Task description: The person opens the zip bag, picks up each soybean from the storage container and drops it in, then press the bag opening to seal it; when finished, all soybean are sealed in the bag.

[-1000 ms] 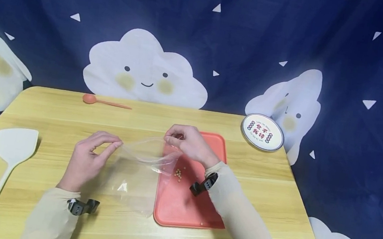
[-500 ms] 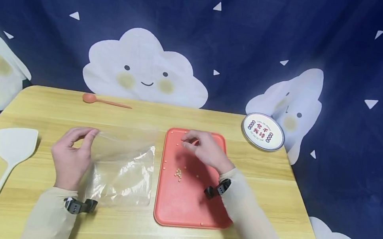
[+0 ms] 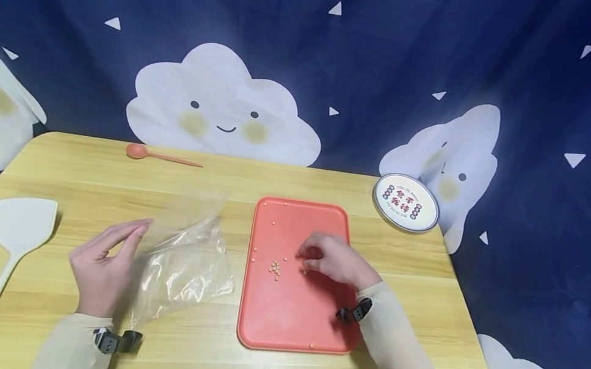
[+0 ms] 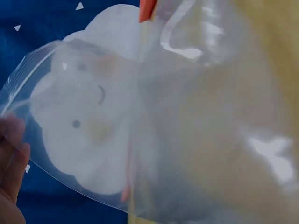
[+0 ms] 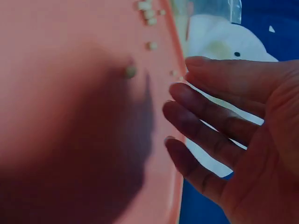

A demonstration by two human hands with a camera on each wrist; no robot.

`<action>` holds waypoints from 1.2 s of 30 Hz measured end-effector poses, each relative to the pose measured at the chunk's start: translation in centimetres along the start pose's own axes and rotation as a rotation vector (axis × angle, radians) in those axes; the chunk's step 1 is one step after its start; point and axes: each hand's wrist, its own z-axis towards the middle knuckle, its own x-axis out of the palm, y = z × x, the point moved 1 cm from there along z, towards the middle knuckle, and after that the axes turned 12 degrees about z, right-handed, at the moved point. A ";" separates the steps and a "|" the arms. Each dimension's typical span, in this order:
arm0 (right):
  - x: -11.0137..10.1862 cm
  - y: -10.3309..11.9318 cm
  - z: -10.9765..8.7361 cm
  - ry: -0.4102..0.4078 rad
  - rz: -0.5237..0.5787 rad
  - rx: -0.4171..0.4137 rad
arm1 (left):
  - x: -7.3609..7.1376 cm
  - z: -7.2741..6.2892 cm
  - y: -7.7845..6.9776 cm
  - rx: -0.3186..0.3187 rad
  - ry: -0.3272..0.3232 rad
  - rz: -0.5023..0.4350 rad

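In the head view my left hand (image 3: 103,268) pinches the top corner of a clear plastic zip bag (image 3: 191,267), which hangs to the right over the wood-grain table. Seen from the left wrist, the bag (image 4: 210,130) fills most of the view and the left fingers (image 4: 16,172) meet its edge at the far left. My right hand (image 3: 338,260) hovers above the pink tray (image 3: 289,325) with loosely bent fingers, holding nothing. Small pale round beans (image 3: 275,267) lie clustered left of that hand, with several more scattered across the tray. In the right wrist view the right fingers (image 5: 201,121) are spread apart.
A white spatula (image 3: 23,224) with a mint handle end lies at the left. Along the back edge rests an orange spoon (image 3: 137,151). A round white plate (image 3: 406,203) with red writing sits at the back right corner. A blue curtain (image 3: 379,47) with clouds hangs behind.
The right hand has let go of the bag and moved right and nearer over the tray. The left hand has shifted left with the bag, which now hangs off the tray.
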 end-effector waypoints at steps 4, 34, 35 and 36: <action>0.3 -0.5 -0.7 0.051 -0.061 -0.025 | -0.5 -0.2 -0.8 0.052 0.057 -0.070; 1.4 -1.1 -0.3 -0.003 -0.083 -0.001 | -0.1 -2.1 2.4 -0.108 0.178 -0.147; 1.3 -0.9 -0.2 -0.018 -0.053 0.000 | -0.1 -2.1 2.3 -0.115 0.179 -0.149; 1.3 -0.7 0.0 -0.036 -0.021 -0.006 | -0.1 -2.1 2.3 -0.122 0.180 -0.156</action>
